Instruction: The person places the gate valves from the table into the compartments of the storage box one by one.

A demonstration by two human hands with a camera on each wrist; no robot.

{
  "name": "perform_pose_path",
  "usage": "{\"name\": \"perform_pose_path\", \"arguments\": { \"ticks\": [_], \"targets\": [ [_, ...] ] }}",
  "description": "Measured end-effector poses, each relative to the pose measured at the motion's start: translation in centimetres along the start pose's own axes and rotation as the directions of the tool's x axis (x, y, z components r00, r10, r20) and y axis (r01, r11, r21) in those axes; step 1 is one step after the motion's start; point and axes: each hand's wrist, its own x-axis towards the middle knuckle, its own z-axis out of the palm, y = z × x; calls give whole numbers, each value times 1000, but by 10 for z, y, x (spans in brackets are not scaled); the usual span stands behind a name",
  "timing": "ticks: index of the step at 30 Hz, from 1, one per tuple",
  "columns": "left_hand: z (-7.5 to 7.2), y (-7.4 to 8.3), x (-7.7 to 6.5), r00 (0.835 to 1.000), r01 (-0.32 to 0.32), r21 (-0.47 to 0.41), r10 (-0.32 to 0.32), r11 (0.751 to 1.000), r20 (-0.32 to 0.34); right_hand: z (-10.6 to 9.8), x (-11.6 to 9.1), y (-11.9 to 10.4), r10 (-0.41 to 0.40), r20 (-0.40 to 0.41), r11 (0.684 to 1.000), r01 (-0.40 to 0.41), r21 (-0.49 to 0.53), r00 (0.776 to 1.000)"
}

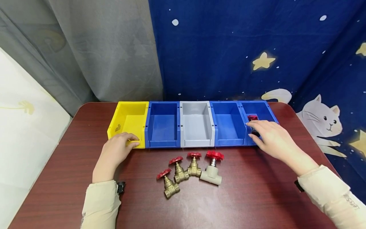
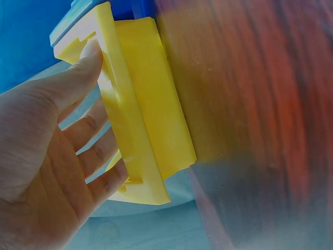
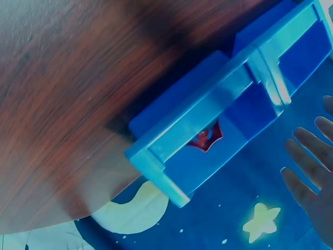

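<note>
My left hand (image 1: 118, 149) rests at the front rim of the yellow bin (image 1: 113, 122); in the left wrist view its thumb and fingers (image 2: 89, 127) reach over the lip. On the right, my right hand (image 1: 273, 138) hovers over the rightmost blue bin (image 1: 261, 109), fingers spread. Inside that bin is a valve with a red handle (image 1: 252, 117), its body partly hidden by the hand; the right wrist view shows the red handle (image 3: 205, 139) apart from the fingers. Three brass valves (image 1: 171, 189) with red handles and a beige plastic valve (image 1: 211, 175) lie before the bins.
Between the yellow bin and the rightmost bin stand a blue bin (image 1: 163, 125), a grey bin (image 1: 196, 125) and another blue bin (image 1: 227, 124), joined in a row. All sit on a dark red-brown wooden table (image 1: 243, 203). Behind hang grey and blue curtains (image 1: 206, 47).
</note>
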Motion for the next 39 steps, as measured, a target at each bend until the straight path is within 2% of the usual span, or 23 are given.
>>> {"name": "perform_pose_path", "arguments": {
  "ticks": [9, 29, 39],
  "targets": [
    [0, -1, 0, 1000, 2, 2, -2, 1000, -2, 6, -6, -18, -2, 43, 999, 1, 33, 999],
    [0, 0, -1, 1000, 19, -7, -19, 1000, 9, 20, -14, -54, -102, -7, 990, 102, 99, 995],
    [-1, 0, -1, 1000, 27, -10, -27, 1000, 16, 21, -14, -77, -98, 2, 989, 97, 114, 995]
  ]
}}
